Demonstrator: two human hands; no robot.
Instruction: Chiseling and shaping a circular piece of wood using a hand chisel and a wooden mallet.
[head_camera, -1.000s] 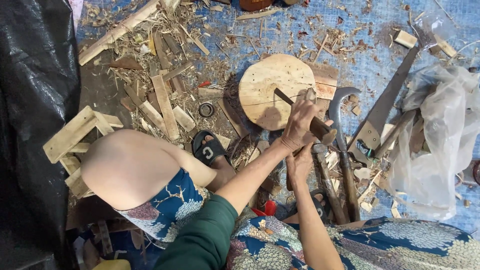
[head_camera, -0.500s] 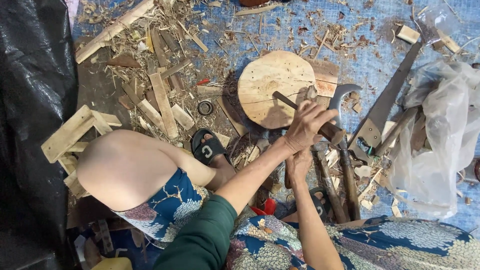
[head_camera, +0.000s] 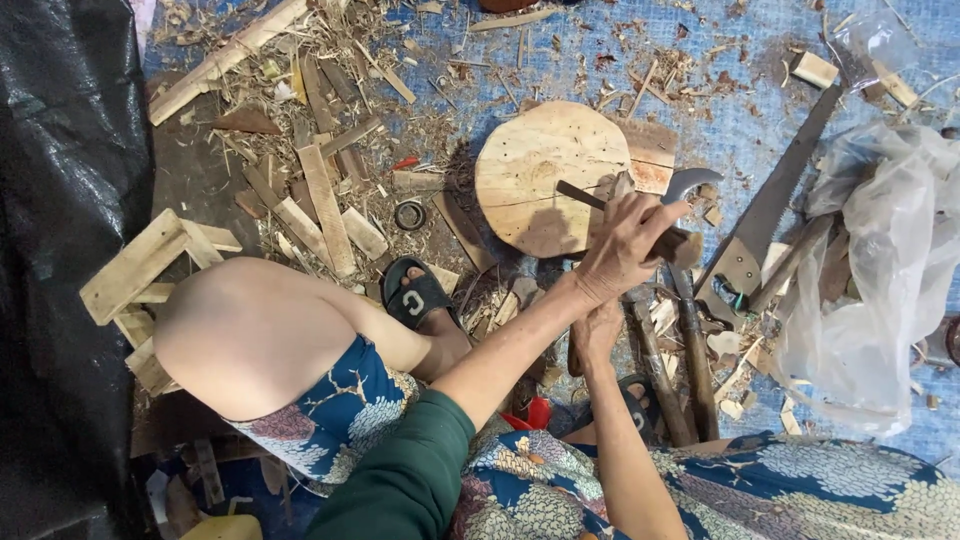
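My left hand (head_camera: 622, 250) reaches out from a green sleeve and holds a wooden-handled tool whose dark blade (head_camera: 578, 193) lies across the edge of a round wooden block (head_camera: 540, 165). Some of its fingers are stretched out over the handle. Just below it, my right hand (head_camera: 597, 335) is closed around a short wooden stick (head_camera: 574, 358), most of which is hidden. Both hands are at the near right rim of the block, which lies flat on a blue sheet (head_camera: 740, 120).
A hatchet (head_camera: 692, 330) with a curved metal head and a hand saw (head_camera: 772, 210) lie right of the hands. A clear plastic bag (head_camera: 880, 270) sits at the far right. Offcuts and shavings (head_camera: 320, 200), a small wooden frame (head_camera: 140, 270) and black sheeting (head_camera: 60, 250) are on the left.
My left hand has shifted slightly right over the block's edge and its fingers have spread. The right hand stays in place.
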